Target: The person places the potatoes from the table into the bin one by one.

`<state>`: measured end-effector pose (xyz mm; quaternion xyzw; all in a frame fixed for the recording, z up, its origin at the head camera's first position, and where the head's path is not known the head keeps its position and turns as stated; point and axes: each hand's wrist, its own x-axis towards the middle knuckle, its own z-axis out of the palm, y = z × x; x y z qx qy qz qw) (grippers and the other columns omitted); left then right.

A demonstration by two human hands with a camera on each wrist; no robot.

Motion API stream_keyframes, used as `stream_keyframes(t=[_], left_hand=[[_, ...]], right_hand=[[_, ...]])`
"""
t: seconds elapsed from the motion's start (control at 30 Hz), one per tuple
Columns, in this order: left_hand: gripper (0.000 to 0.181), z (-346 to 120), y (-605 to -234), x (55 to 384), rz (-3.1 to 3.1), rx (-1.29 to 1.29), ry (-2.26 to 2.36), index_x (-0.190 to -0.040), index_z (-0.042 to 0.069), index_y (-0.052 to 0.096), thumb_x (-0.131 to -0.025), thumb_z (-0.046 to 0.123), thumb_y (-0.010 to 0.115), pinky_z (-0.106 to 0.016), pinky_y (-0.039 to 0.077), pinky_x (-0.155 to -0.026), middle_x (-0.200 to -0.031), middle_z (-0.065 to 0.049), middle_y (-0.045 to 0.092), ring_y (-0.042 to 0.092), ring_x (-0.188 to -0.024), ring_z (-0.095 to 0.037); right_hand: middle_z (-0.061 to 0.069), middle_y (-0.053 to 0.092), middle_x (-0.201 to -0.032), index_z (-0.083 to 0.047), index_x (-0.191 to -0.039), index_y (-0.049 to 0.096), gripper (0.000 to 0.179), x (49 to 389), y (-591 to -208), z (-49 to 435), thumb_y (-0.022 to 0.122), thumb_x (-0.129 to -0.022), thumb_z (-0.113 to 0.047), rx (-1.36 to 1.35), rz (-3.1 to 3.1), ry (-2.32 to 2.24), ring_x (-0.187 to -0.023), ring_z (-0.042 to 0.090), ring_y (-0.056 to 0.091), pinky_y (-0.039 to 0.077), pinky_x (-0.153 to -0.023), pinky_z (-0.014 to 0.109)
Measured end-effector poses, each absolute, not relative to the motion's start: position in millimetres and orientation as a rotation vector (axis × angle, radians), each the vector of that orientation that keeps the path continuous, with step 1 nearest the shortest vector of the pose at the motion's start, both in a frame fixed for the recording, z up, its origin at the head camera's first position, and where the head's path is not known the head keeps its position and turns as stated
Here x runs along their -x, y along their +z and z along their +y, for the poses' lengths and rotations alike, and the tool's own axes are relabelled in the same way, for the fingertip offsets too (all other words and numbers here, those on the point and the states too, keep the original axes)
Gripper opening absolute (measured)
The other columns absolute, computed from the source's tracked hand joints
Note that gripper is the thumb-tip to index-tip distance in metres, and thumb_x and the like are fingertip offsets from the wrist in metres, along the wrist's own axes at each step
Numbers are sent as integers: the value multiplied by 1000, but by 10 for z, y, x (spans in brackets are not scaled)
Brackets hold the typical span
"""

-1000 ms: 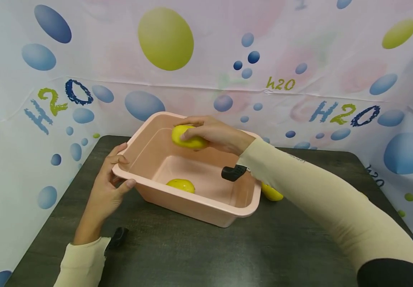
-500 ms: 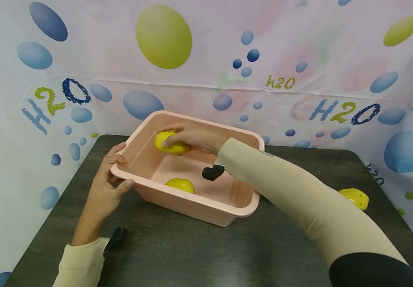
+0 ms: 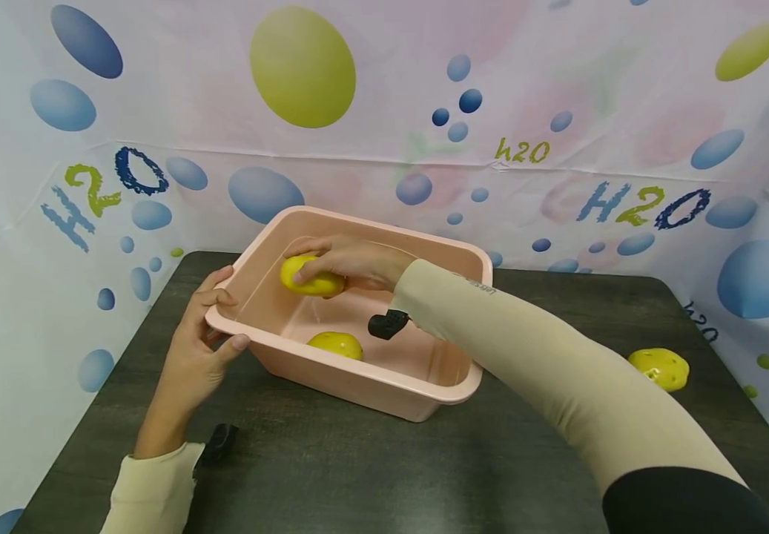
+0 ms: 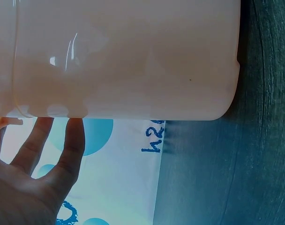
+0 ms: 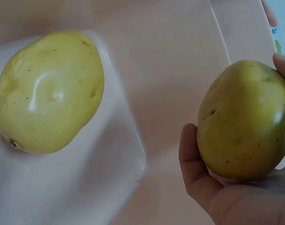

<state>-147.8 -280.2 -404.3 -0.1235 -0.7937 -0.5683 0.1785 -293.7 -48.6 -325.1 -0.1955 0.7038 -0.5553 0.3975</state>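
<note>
A pale pink plastic basin [image 3: 357, 382] stands on the dark table, and my left hand [image 3: 200, 360] grips its left rim, thumb outside. In the left wrist view, fingers of the left hand [image 4: 48, 164] touch the edge of the basin wall [image 4: 133, 61]. Inside the basin, my right hand [image 3: 364, 263] holds a yellow potato [image 3: 311, 277] above the floor, near the left end. A second potato [image 3: 336, 344] lies on the basin floor; the right wrist view shows this potato [image 5: 51, 91] apart from the held potato [image 5: 243, 122].
Another yellow potato [image 3: 660, 369] lies on the table [image 3: 558, 437] at the right, partly behind the right sleeve [image 3: 544, 356]. A printed sheet [image 3: 384, 96] with bubbles hangs behind the table. The right forearm crosses the basin's right rim.
My right hand has carried its potato left and lower into the basin. The forearm now hides a potato seen beside the basin and uncovers one farther right. The left hand keeps its place.
</note>
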Motion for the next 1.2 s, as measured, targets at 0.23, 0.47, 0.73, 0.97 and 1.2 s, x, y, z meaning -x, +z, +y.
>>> stream_keyframes(t=[0.23,0.47,0.73,0.97,1.2], left_hand=[[44,-2797,-4042,1476,-2215,367,-1640,-127,-7,45,-93,-2,72,-12,48,-94,-168,1,34,44,-138,-14],[46,-2795,-4050,1479,-2218,356,-1648,-127,-7,45,-91,-4,73,-12,48,-94,-168,0,34,45,-136,-15],[48,-2810,-4048,1489,-2252,343,-1595,-128,-5,45,-89,-7,73,-11,48,-96,-168,2,35,46,-133,-19],[47,-2797,-4034,1484,-2263,337,-1583,-128,-5,46,-89,-5,73,-11,48,-95,-168,3,35,45,-135,-18],[47,-2797,-4029,1477,-2274,326,-1574,-129,-5,45,-90,-4,73,-10,46,-95,-168,3,34,44,-136,-19]], right_hand=[[3,53,-142,-20,-152,54,58,2928,-3233,-501,71,-97,-14,457,1801,-1372,-105,21,58,58,-82,32],[5,56,-144,-23,-154,52,57,2923,-3264,-518,70,-99,-22,466,1905,-1218,-114,23,59,55,-99,41],[8,51,-158,-21,-154,51,53,2943,-3251,-492,58,-101,-19,488,1946,-1189,-146,34,48,45,-114,56],[9,54,-156,-18,-154,50,53,2932,-3118,-350,57,-102,-26,541,1981,-1132,-147,32,48,45,-115,52],[7,56,-153,-17,-152,54,50,2896,-2951,-233,61,-103,-22,537,1970,-1241,-144,31,51,47,-113,51]])
